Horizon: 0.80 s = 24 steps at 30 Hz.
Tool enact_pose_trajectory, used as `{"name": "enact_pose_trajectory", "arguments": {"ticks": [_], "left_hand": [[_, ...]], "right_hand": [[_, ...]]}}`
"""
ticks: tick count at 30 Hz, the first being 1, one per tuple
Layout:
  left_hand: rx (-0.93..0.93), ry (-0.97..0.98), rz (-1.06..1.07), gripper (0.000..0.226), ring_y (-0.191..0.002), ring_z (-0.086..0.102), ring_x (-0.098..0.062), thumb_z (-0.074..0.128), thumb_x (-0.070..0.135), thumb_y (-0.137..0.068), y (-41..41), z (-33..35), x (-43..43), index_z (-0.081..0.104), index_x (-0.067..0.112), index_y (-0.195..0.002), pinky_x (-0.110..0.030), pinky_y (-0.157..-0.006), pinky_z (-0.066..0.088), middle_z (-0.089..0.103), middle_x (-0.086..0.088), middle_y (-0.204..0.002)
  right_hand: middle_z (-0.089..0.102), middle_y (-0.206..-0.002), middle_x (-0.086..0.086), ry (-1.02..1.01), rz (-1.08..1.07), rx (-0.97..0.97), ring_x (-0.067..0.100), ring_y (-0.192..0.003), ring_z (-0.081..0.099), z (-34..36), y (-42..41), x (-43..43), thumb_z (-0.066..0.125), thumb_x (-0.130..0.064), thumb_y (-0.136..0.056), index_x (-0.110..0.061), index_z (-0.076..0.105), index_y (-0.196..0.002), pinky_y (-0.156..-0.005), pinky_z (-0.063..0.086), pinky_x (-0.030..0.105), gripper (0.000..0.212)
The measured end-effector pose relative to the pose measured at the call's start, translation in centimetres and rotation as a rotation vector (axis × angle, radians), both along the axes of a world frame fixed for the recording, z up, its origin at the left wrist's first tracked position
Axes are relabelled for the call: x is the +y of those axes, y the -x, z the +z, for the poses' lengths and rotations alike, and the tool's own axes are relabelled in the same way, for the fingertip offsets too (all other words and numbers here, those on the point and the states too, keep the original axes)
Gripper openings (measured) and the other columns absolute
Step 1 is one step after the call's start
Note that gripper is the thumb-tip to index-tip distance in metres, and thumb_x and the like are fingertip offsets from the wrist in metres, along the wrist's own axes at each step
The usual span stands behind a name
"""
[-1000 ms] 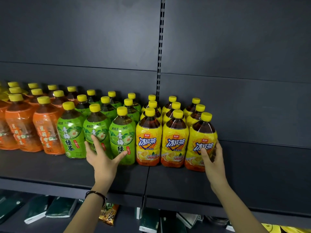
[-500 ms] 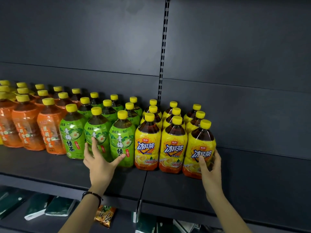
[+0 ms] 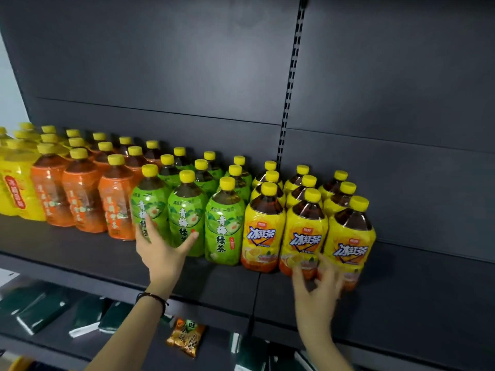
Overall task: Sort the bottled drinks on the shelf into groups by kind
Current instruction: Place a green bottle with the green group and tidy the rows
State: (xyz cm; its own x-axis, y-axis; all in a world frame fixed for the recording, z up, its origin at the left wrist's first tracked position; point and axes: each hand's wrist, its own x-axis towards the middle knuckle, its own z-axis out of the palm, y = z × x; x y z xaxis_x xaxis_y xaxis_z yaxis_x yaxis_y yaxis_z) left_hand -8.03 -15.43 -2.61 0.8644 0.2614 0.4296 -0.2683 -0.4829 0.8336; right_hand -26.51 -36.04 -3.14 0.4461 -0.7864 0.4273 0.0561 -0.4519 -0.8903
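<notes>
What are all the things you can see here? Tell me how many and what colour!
yellow iced-tea bottles: nine, three rows of three, yellow labels, right end of the group.
green-tea bottles: nine, green labels, middle.
orange-label bottles: about nine, some partly hidden, left of the green ones.
yellow wrapped bottles: count unclear, far left, cut off by the edge.
shelf: one, dark grey, under all bottles.
snack packet: one, orange, on the shelf below.
dark green packs: several, lower shelf.
wristband: one, dark, left wrist.
left hand: open, at the green bottles.
right hand: blurred, at the front yellow bottles.
</notes>
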Motion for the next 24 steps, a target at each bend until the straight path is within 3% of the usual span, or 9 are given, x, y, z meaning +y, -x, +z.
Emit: {"name": "enact_pose_trajectory", "arguments": {"ticks": [2,4,7,10,14,19,24], "left_hand": [[-0.049,-0.026,0.061,0.116,-0.14,0.02,-0.045,0.085,0.047,-0.06,-1.7,-0.1,2.4,0.022,0.008,-0.15,-0.057,-0.111,0.02,0.02,-0.029,-0.152],[-0.051,-0.041,0.095,0.116,-0.138,0.023,-0.047,0.086,0.046,-0.06,-3.7,-0.3,4.9,0.022,0.008,-0.15,-0.058,-0.109,0.022,0.022,-0.029,-0.151],[-0.05,-0.088,0.019,0.114,-0.138,0.022,-0.046,0.085,0.044,-0.061,-6.5,-0.2,7.3,0.022,0.013,-0.15,-0.058,-0.109,0.022,0.022,-0.027,-0.152],[-0.099,-0.125,-0.069,0.111,-0.14,0.018,-0.044,0.083,0.047,-0.061,-7.9,-0.7,7.9,0.025,0.014,-0.15,-0.055,-0.111,0.021,0.02,-0.025,-0.153],[-0.074,-0.1,-0.07,0.115,-0.132,0.022,-0.052,0.083,0.052,-0.055,-8.7,-1.1,7.6,0.028,0.01,-0.147,-0.063,-0.104,0.026,0.023,-0.03,-0.148],[-0.058,-0.166,-0.094,0.115,-0.124,0.033,-0.052,0.086,0.056,-0.049,-8.5,-0.4,8.9,0.039,0.005,-0.14,-0.061,-0.095,0.036,0.035,-0.03,-0.14],[-0.082,-0.232,-0.218,0.088,-0.116,0.039,-0.045,0.085,0.045,-0.06,-9.6,-0.4,13.2,0.046,0.018,-0.134,-0.055,-0.08,0.047,0.037,-0.022,-0.135]], "right_hand": [[0.04,-0.122,-0.018,0.061,0.197,0.043,0.002,-0.113,0.046,0.6,-2.6,3.4,0.073,-0.024,-0.082,-0.038,0.043,-0.125,-0.1,0.043,0.033,0.054],[0.03,-0.133,-0.013,0.045,0.242,0.062,0.005,-0.118,0.04,1.0,-5.8,6.4,0.077,-0.027,-0.078,-0.038,0.037,-0.134,-0.099,0.039,0.029,0.07],[0.014,-0.146,0.0,-0.08,0.042,0.049,0.021,-0.131,0.025,1.5,-9.8,10.1,0.086,-0.031,-0.065,-0.03,0.027,-0.144,-0.104,0.034,0.037,0.099],[0.012,-0.148,0.007,-0.043,-0.138,0.088,0.025,-0.131,0.019,0.9,-12.0,11.8,0.091,-0.032,-0.057,-0.024,0.02,-0.149,-0.105,0.029,0.039,0.116],[0.016,-0.149,0.013,-0.008,-0.302,0.123,0.034,-0.126,0.024,0.6,-13.6,12.1,0.091,-0.034,-0.055,-0.018,0.023,-0.148,-0.105,0.029,0.05,0.116],[0.016,-0.151,0.01,0.012,-0.358,0.126,0.035,-0.128,0.023,0.0,-14.0,12.6,0.088,-0.037,-0.06,-0.018,0.023,-0.149,-0.106,0.028,0.05,0.112],[0.017,-0.152,0.012,0.008,-0.326,0.148,0.035,-0.134,0.021,-0.3,-13.3,12.9,0.084,-0.03,-0.069,-0.017,0.028,-0.147,-0.111,0.018,0.045,0.098]]}}
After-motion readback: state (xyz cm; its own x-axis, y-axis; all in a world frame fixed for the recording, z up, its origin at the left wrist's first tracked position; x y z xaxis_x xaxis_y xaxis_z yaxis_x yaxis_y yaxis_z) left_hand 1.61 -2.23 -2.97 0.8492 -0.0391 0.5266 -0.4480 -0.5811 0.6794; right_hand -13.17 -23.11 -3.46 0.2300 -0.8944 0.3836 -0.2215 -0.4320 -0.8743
